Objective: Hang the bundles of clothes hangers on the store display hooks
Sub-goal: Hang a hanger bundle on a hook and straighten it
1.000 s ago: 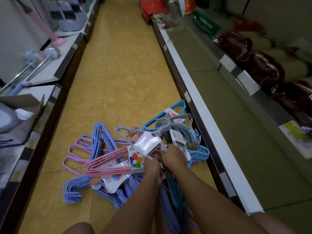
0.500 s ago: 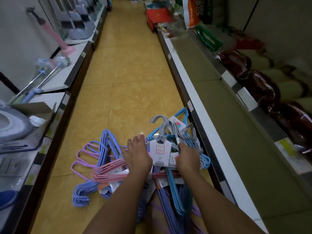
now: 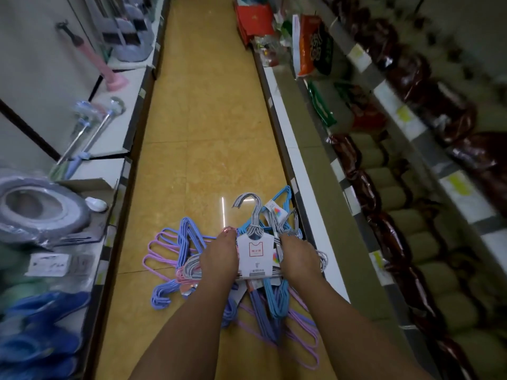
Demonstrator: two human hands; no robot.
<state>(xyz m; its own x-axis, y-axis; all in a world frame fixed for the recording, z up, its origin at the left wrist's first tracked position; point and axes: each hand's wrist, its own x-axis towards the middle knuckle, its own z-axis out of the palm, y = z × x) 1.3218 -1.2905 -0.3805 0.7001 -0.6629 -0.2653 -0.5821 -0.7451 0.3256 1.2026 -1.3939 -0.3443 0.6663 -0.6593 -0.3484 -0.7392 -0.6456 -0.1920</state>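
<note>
Both hands (image 3: pixel 219 256) over grey hanger bundle (image 3: pixel 253 231) (fingers hidden)

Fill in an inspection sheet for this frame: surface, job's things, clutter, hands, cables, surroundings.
Surface: yellow tiled aisle floor.
Job's things: grey hanger bundle with white card label held up; blue, purple and lilac hanger bundles piled on the floor.
Clutter: nothing seen beyond the pile.
Hands: left hand and right hand grip the grey bundle's sides.
Cables: nothing seen.
Surroundings: stocked shelves both sides; toilet seat left; dark red packages right; display hooks not seen.
</note>
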